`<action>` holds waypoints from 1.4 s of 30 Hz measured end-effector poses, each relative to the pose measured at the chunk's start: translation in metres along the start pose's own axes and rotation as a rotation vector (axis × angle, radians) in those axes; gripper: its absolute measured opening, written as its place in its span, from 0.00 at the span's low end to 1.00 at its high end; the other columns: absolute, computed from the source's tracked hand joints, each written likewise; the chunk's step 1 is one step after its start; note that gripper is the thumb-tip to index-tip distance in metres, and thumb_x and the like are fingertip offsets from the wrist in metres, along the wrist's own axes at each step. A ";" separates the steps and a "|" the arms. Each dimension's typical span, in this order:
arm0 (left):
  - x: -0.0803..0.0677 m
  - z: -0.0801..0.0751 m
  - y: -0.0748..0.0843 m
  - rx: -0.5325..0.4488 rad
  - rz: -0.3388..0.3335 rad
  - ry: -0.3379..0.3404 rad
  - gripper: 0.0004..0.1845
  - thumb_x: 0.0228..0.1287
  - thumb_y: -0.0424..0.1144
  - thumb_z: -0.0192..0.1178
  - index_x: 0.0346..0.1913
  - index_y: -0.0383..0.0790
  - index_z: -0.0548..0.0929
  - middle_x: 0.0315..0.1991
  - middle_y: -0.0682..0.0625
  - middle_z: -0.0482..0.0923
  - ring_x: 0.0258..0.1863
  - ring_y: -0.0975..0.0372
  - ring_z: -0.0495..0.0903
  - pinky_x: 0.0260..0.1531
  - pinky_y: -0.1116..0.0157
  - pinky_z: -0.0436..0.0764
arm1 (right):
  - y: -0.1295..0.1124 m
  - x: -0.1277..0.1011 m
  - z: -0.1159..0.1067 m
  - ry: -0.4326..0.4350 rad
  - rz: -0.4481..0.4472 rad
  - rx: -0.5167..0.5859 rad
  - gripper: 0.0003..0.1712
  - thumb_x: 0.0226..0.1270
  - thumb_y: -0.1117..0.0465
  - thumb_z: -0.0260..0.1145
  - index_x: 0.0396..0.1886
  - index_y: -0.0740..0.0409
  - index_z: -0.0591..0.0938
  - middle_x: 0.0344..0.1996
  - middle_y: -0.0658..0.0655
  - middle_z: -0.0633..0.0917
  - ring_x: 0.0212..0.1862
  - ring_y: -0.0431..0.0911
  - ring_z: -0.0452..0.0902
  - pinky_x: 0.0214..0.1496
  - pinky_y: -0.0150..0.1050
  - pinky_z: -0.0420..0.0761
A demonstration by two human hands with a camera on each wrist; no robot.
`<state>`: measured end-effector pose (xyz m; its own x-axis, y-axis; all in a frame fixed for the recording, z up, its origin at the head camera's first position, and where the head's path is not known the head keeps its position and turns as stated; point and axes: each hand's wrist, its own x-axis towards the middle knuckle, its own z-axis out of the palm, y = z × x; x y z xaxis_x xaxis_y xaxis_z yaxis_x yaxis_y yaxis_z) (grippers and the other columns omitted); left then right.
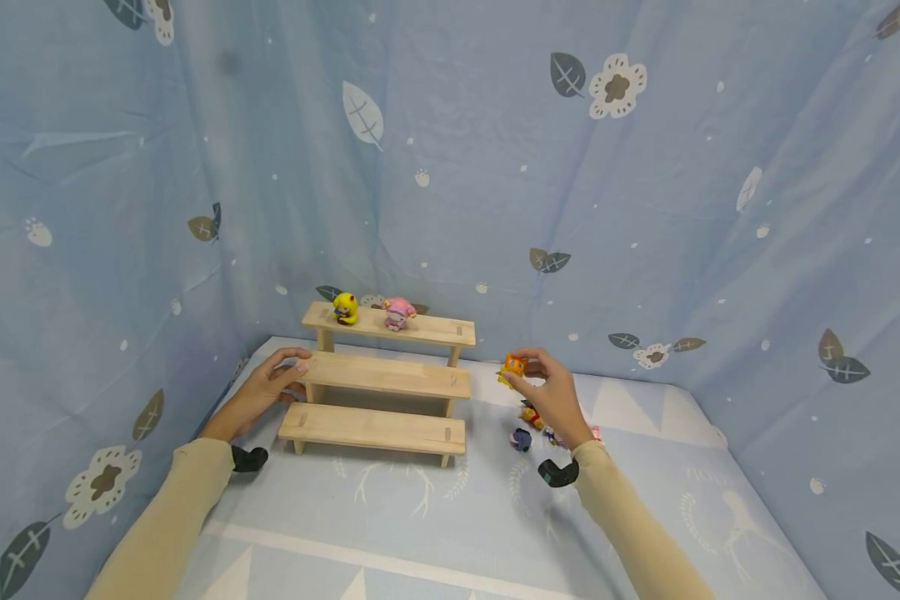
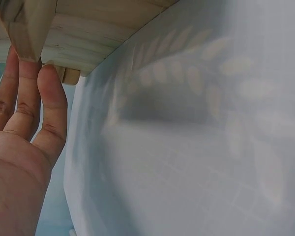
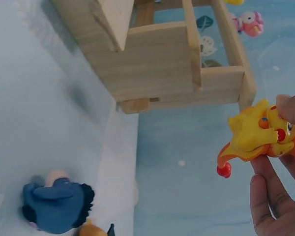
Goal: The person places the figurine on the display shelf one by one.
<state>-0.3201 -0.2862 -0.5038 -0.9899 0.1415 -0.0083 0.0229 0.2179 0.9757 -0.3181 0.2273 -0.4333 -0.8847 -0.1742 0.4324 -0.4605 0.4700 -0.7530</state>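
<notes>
A three-step wooden rack (image 1: 386, 379) stands on the blue cloth; a yellow figure (image 1: 345, 308) and a pink figure (image 1: 398, 313) sit on its top step. My left hand (image 1: 273, 385) rests against the left end of the middle step, fingers straight; in the left wrist view its fingertips (image 2: 24, 73) touch the wood (image 2: 83, 34). My right hand (image 1: 551, 392) holds an orange-yellow toy figure (image 1: 512, 367) in the air just right of the rack. The right wrist view shows that figure (image 3: 260, 135) pinched between thumb and fingers, beside the rack's end (image 3: 157, 64).
Several small figures lie on the cloth under my right hand, among them a dark blue one (image 1: 521, 438) (image 3: 59, 204) and an orange one (image 1: 529, 414). Blue patterned curtains (image 1: 645, 208) close in the back and both sides.
</notes>
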 end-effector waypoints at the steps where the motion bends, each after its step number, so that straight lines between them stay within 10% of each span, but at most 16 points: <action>1: 0.000 0.000 0.000 -0.001 -0.001 0.000 0.31 0.77 0.57 0.57 0.74 0.50 0.66 0.52 0.41 0.81 0.54 0.34 0.78 0.46 0.54 0.83 | -0.002 0.002 0.000 0.002 -0.014 0.003 0.21 0.66 0.49 0.77 0.57 0.41 0.83 0.51 0.47 0.85 0.49 0.46 0.82 0.55 0.55 0.82; 42: -0.004 0.001 0.001 0.007 0.022 -0.004 0.30 0.77 0.57 0.56 0.74 0.51 0.66 0.53 0.38 0.79 0.51 0.39 0.81 0.45 0.54 0.83 | -0.061 0.080 0.044 -0.011 -0.273 0.026 0.21 0.65 0.55 0.78 0.56 0.50 0.85 0.52 0.49 0.86 0.47 0.45 0.84 0.55 0.51 0.84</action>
<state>-0.3164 -0.2855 -0.5028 -0.9886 0.1498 0.0125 0.0458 0.2210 0.9742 -0.3640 0.1469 -0.3743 -0.7281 -0.3011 0.6158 -0.6838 0.3821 -0.6217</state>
